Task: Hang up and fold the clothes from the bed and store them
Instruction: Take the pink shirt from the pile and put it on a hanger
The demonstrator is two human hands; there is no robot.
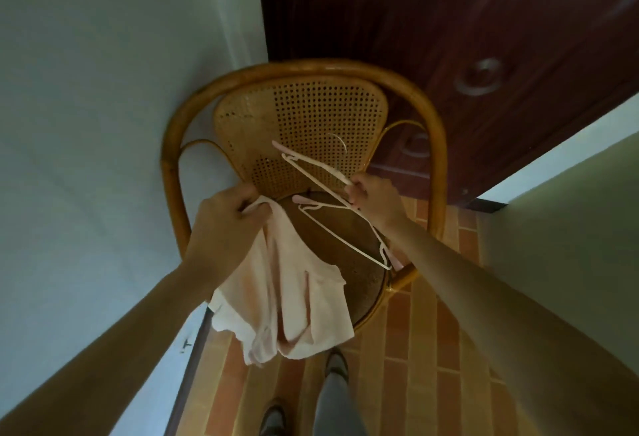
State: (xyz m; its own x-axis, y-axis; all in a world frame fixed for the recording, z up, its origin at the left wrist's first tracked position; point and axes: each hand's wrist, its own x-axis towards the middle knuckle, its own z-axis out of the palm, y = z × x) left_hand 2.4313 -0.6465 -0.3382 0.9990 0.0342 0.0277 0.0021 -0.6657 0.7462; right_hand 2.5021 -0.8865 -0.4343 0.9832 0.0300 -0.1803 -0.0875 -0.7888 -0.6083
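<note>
A pale pink garment (pixel 287 301) hangs from my left hand (pixel 221 224), which grips its top edge over the left side of a rattan chair. My right hand (pixel 375 199) holds a white plastic hanger (pixel 311 173) that slants up to the left in front of the chair back. A second white hanger (pixel 345 231) lies across the round seat just below that hand. Whether my right hand also touches the second hanger I cannot tell.
The rattan chair (pixel 179 145) with a cane back stands in a corner between a white wall (pixel 103 90) and a dark red wooden door (pixel 449 38). Orange tiled floor (pixel 415 349) lies below. My legs and shoes show at the bottom.
</note>
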